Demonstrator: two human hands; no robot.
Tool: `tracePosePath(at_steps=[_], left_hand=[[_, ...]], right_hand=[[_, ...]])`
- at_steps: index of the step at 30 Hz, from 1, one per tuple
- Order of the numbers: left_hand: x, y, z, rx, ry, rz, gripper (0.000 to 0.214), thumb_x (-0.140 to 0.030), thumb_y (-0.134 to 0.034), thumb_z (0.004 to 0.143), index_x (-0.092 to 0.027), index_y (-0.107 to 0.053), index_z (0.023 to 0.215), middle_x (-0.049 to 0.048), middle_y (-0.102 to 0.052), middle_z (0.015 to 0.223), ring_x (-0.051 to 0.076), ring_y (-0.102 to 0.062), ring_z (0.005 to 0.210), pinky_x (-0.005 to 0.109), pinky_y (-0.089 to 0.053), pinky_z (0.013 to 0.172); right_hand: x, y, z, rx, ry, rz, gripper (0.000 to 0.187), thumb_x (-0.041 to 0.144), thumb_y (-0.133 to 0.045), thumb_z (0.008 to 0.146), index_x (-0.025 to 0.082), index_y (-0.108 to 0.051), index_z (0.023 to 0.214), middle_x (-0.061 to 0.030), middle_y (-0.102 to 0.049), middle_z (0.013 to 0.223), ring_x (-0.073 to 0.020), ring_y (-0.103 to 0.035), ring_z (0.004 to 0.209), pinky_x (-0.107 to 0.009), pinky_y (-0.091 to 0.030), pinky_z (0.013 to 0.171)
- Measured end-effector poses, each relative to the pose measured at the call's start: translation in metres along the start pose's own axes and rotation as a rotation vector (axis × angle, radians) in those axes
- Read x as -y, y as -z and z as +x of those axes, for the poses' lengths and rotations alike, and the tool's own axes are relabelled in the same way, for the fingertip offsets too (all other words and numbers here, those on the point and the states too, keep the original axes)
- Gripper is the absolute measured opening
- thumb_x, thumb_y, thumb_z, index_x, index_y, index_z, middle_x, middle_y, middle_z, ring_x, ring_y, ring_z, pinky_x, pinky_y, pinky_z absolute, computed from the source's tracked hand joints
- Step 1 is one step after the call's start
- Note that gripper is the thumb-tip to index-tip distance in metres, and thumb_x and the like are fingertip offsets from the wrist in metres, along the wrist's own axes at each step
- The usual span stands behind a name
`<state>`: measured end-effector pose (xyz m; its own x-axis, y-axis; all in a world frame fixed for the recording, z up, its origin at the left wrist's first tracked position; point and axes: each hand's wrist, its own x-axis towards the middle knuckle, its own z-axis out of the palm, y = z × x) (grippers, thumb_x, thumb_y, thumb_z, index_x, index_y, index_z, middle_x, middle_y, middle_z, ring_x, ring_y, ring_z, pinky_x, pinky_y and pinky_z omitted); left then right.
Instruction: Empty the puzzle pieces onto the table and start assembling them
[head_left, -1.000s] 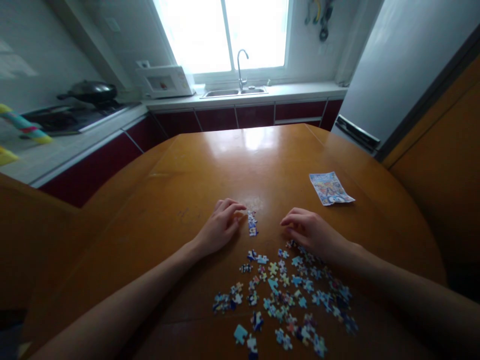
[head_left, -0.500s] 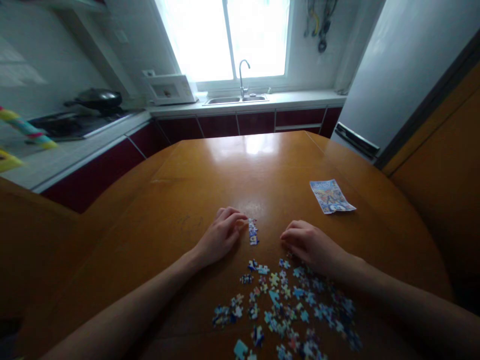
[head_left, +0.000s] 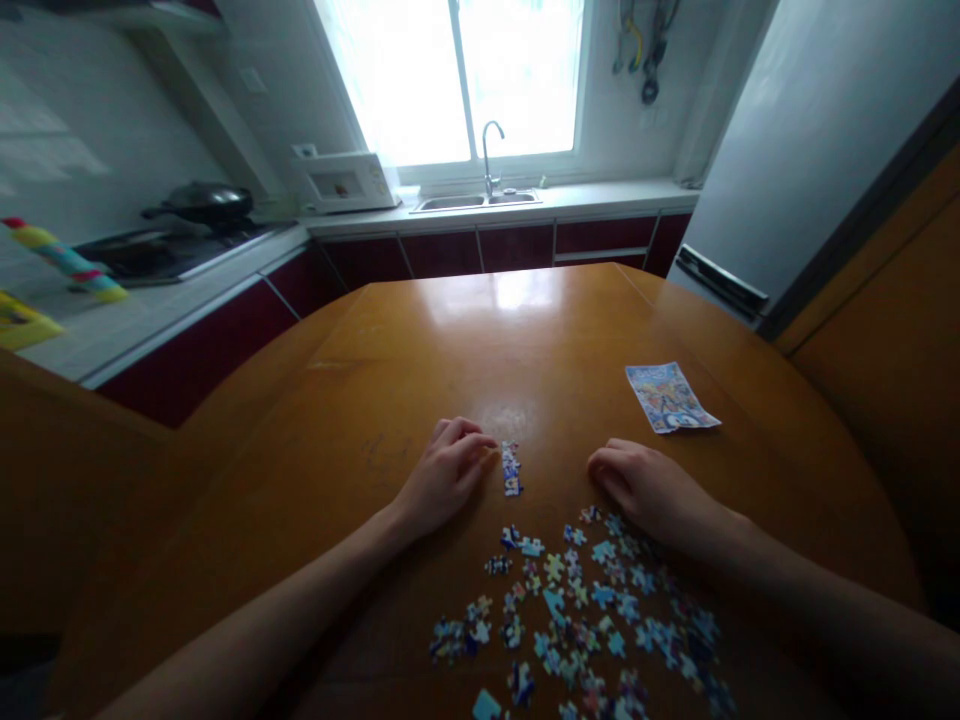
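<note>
Partly off-frame, loose puzzle pieces [head_left: 577,610] beneath the right hand's [head_left: 649,490] curled fingers [head_left: 609,468].

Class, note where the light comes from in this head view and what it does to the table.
Head view: the window is blown out white; its glare patches the far table; the loose puzzle pieces lie dim; straight edges bow.

loose puzzle pieces [head_left: 556,600] cut off at the bottom edge, leaflet [head_left: 670,397] print too small to read
</note>
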<state>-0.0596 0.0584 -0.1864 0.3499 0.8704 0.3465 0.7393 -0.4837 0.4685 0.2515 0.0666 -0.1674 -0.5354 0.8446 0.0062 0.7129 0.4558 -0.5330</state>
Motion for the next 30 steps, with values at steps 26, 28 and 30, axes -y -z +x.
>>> tracePosePath(at_steps=[26, 28, 30], left_hand=[[0.0, -0.002, -0.001, 0.02, -0.024, -0.01, 0.017, -0.016, -0.054, 0.094, -0.022, -0.069, 0.099, 0.0059, -0.057, 0.107, 0.022, -0.048, 0.105, 0.039, -0.045, 0.094], [0.0, -0.002, -0.001, 0.024, -0.024, -0.013, 0.017, -0.017, -0.054, 0.094, -0.022, -0.069, 0.099, 0.006, -0.057, 0.107, 0.022, -0.048, 0.105, 0.039, -0.045, 0.094], [-0.001, -0.001, -0.001, 0.028, -0.021, -0.011, 0.017, -0.017, -0.054, 0.094, -0.022, -0.069, 0.099, 0.0062, -0.057, 0.107, 0.022, -0.048, 0.106, 0.04, -0.045, 0.094]], right_hand=[[-0.004, 0.025, -0.008, 0.286, 0.17, 0.056, 0.011, 0.018, -0.059, 0.091, 0.019, -0.068, 0.086, -0.0031, -0.068, 0.087, -0.0146, -0.06, 0.078, -0.026, -0.043, 0.071], [-0.004, 0.023, -0.008, 0.277, 0.178, 0.061, 0.011, 0.018, -0.059, 0.091, 0.019, -0.068, 0.086, -0.003, -0.068, 0.087, -0.0145, -0.06, 0.079, -0.026, -0.043, 0.072], [-0.004, 0.022, -0.008, 0.263, 0.189, 0.071, 0.011, 0.017, -0.058, 0.091, 0.02, -0.068, 0.087, -0.0029, -0.068, 0.089, -0.0142, -0.06, 0.079, -0.026, -0.044, 0.072]])
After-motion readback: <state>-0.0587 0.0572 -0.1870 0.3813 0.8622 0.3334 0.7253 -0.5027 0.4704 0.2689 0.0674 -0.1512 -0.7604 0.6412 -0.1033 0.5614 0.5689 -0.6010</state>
